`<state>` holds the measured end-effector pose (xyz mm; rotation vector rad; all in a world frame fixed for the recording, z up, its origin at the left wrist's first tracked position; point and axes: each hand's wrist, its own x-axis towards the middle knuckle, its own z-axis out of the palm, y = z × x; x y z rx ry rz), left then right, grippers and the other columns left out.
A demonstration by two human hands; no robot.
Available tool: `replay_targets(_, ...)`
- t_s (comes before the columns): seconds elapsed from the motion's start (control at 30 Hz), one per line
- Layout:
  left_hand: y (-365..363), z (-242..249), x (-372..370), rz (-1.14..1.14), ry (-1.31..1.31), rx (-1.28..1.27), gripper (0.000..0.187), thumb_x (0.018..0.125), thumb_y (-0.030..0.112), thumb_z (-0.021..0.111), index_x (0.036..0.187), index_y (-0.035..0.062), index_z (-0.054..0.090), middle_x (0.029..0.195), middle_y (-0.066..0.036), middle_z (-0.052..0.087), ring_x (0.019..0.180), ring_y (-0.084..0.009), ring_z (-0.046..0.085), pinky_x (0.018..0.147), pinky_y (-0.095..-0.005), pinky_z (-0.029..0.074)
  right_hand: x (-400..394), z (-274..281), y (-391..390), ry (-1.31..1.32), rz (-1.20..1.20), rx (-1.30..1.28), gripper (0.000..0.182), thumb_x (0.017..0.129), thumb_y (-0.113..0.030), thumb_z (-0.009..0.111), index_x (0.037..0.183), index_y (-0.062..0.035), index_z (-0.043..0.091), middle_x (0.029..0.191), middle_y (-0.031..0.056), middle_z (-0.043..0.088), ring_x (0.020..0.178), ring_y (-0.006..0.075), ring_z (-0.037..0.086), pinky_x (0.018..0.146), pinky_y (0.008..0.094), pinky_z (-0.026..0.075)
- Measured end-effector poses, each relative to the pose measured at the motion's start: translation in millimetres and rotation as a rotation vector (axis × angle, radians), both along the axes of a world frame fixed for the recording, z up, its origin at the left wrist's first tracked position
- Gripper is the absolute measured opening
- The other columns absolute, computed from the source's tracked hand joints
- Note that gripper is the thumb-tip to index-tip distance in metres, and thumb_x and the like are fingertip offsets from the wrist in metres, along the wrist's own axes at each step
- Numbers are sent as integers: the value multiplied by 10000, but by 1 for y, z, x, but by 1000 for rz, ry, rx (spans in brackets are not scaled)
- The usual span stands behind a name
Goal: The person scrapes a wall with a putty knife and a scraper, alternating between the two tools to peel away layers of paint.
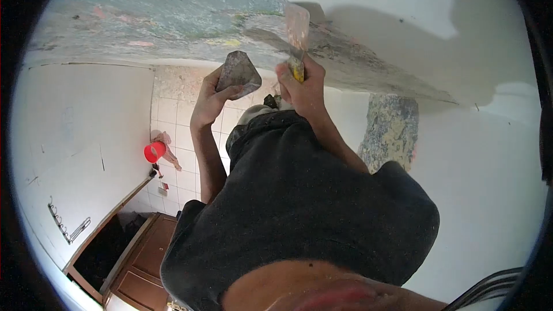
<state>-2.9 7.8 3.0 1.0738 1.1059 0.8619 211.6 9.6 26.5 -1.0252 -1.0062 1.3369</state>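
My left hand [208, 101] is closed round the lower edge of a flat grey plate [237, 72], thumb across its face. The plate has slanted sides and looks smeared and worn. In my right hand [305, 83] is a putty knife [298, 26], gripped by its yellow-marked handle. Its wide, stained blade points away from me and overlaps the bare, stripped patch [190, 29] of the wall, close to the edge of the white coating. The knife casts a dark shadow there.
White wall [478, 155] runs along the right, with another bare strip [390, 129]. Below lies a tiled floor [183, 158] with a red bucket [154, 152] and cloth beside it. A brown wooden door [147, 253] and wall hooks [60, 219] are at lower left.
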Motion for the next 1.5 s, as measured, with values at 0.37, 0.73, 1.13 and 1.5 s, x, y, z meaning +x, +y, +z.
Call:
replay_targets(0.37, 0, 1, -1, 14, -17, -11, 416, 798, -8, 631, 1208, -36, 570, 1061, -96, 671, 976, -156, 635, 864, -311, 507, 2, 14, 0, -29, 51, 35, 144, 919, -99, 649, 973, 4, 564, 566, -20, 476, 389, 40, 385, 345, 227, 292)
replay_targets(0.73, -4, 4, 0, -16, 20, -29, 425, 802, -8, 632, 1221, -30, 563, 1072, -95, 668, 975, -166, 642, 868, -314, 513, 3, 2, 3, -50, 24, 29, 178, 919, -94, 643, 1050, -3, 565, 563, -31, 475, 385, 43, 391, 348, 224, 302)
replay_targets(1.13, -5, -1, 3, -4, -2, -17, 444, 809, -17, 633, 1246, -28, 555, 1064, -88, 668, 973, -162, 640, 839, -316, 527, 5, 18, 0, -44, 60, 12, 176, 925, -129, 643, 1016, -7, 555, 540, -23, 467, 386, 37, 398, 345, 222, 299)
replay_targets(1.5, -7, 0, 5, -7, 35, -8, 444, 807, -22, 626, 1244, -34, 550, 1066, -97, 669, 975, -166, 641, 852, -316, 522, 0, 10, 3, -64, 34, 22, 240, 906, -74, 644, 1112, 7, 551, 582, -38, 478, 437, 31, 409, 385, 213, 325)
